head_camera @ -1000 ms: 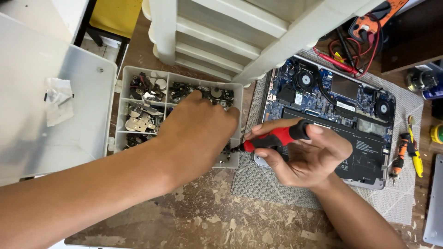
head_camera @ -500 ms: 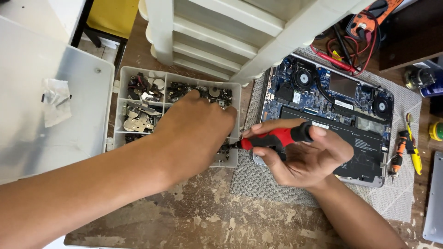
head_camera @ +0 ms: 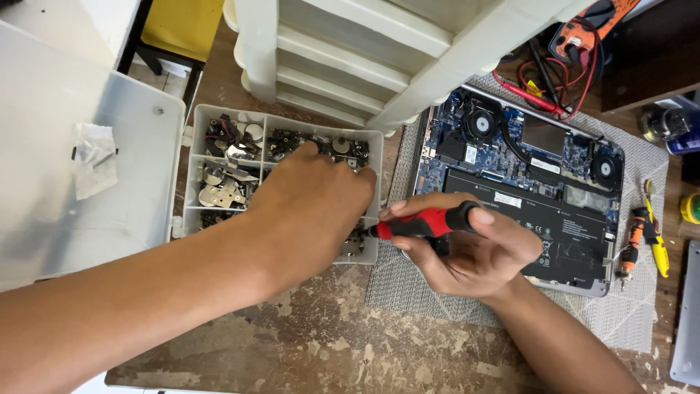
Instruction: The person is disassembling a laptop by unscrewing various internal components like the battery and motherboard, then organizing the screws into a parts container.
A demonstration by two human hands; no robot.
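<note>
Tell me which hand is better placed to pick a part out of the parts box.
Left. The left hand already rests over the parts box, fingers down inside its compartments. The right hand is busy gripping the red screwdriver.

The one camera sits on my head and looks almost straight down, close over the bench [head_camera: 306, 343]. My forearms enter from the bottom edge, the parts box [head_camera: 219, 179] lies left of centre, and the opened laptop [head_camera: 539, 190] right.

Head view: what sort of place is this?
Probably an electronics repair bench: an opened laptop on a grey mat, a compartment box of small metal parts, and a red-handled screwdriver in the right hand.
</note>
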